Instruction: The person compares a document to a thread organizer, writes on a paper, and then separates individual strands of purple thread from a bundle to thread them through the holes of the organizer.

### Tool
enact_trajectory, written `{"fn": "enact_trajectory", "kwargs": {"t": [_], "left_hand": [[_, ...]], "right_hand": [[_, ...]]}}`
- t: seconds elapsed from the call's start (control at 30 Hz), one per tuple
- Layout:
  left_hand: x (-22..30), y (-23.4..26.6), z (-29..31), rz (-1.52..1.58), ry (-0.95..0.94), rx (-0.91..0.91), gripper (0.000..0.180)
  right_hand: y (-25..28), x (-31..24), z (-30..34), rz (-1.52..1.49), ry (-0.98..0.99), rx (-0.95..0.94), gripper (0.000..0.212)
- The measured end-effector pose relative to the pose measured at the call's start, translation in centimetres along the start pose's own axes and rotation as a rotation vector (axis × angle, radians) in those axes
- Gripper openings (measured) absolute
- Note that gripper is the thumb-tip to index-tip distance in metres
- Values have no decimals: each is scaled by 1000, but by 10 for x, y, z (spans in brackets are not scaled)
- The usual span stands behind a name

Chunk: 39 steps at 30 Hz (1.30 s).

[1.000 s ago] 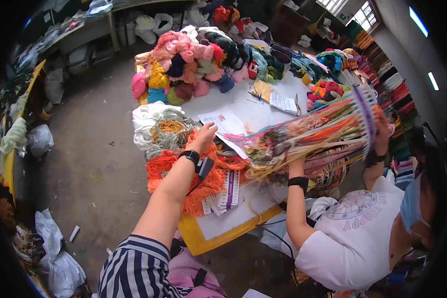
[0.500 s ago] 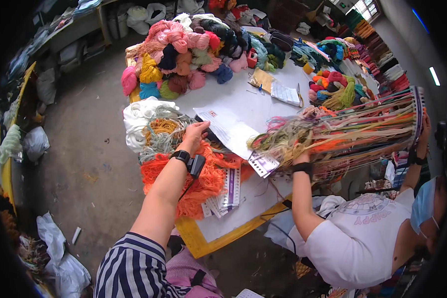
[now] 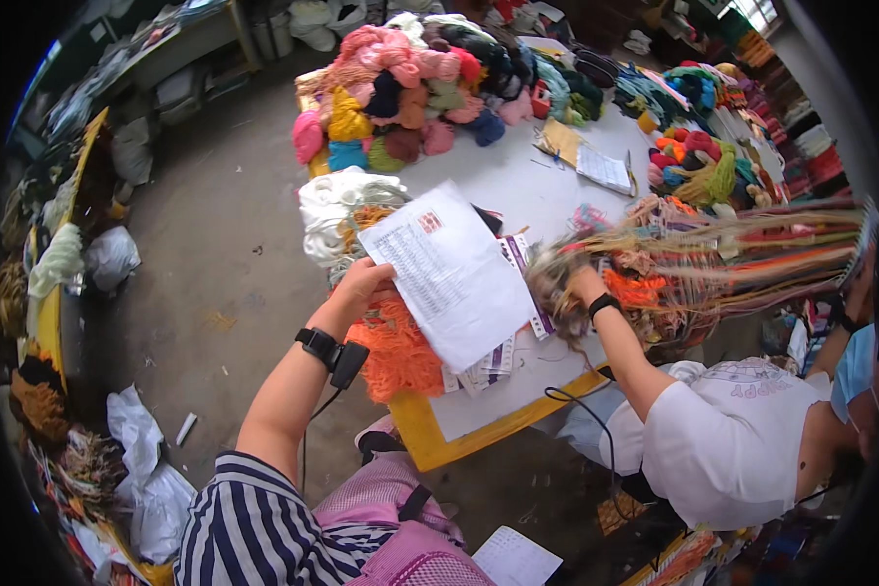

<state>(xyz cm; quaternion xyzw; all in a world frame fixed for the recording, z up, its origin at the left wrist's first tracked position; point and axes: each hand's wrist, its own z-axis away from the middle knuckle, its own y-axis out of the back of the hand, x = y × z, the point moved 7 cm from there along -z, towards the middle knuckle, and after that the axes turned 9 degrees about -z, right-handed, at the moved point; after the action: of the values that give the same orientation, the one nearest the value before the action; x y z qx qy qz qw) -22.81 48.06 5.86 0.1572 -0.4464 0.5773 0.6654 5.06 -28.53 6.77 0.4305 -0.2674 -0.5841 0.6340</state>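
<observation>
My left hand, with a black band and a small dark device on its wrist, pinches the left edge of a printed white sheet of paper. The sheet is raised over the table and tilted. Orange yarn lies just below the hand, with white yarn behind it. White-and-purple punched cards show from beneath the paper. My right hand is not in view. At the right, a co-worker's hand grips the gathered end of a long bundle of multicoloured strands.
Heaped yarn skeins cover the table's far side. An open notebook lies on the white tabletop, which has a yellow edge. The co-worker in a white shirt stands close on the right. A written sheet shows low down.
My left hand has lifted the paper off the table and turned it toward me. The view has shifted. The co-worker's strand bundle has moved and looks blurred.
</observation>
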Motion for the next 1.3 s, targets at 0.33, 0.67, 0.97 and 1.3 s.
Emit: {"fn": "enact_trajectory", "kwargs": {"t": [0.33, 0.67, 0.97, 1.3], "left_hand": [[-9, 38, -3, -98, -14, 147, 16], [-14, 13, -19, -136, -9, 134, 14], [22, 38, -8, -244, -295, 307, 11], [80, -63, -74, 172, -327, -8, 9]], "right_hand": [[-1, 2, 11, 25, 18, -10, 39], [-2, 23, 49, 2, -66, 34, 40], [-33, 32, 88, -29, -167, 51, 41], [-69, 67, 121, -171, -117, 99, 37]]}}
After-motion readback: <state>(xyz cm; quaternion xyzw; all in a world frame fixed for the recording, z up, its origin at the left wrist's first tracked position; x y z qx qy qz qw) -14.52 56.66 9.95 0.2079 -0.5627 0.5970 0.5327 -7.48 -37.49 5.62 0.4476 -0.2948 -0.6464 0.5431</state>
